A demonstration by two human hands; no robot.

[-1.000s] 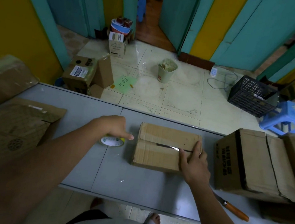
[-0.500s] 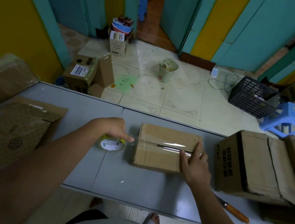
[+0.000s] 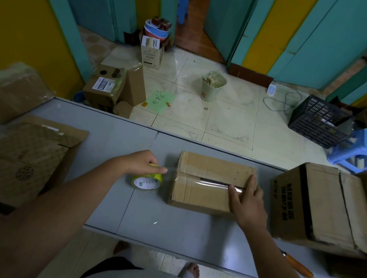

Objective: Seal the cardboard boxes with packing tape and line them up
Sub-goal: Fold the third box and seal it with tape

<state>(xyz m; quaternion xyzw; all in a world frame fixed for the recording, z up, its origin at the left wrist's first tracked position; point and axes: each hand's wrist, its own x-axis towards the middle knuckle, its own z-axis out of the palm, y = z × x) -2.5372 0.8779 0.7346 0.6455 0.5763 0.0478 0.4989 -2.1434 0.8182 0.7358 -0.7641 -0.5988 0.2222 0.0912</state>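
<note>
Cardboard box (image 3: 201, 197) — right hand (image 3: 248, 205) presses flat on top; left hand (image 3: 143, 163) grips tape roll (image 3: 148, 180).

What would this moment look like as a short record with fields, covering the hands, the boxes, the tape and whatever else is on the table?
Left hand: grips the tape roll beside the small box's left end
Right hand: fingers flat, pressing the tape strip down at the right end
Small box: flaps closed, clear tape along its centre seam
Larger box: to the right, apart from the small one
Knife: orange handle, near the table front edge
Flat cardboard: far left
</note>
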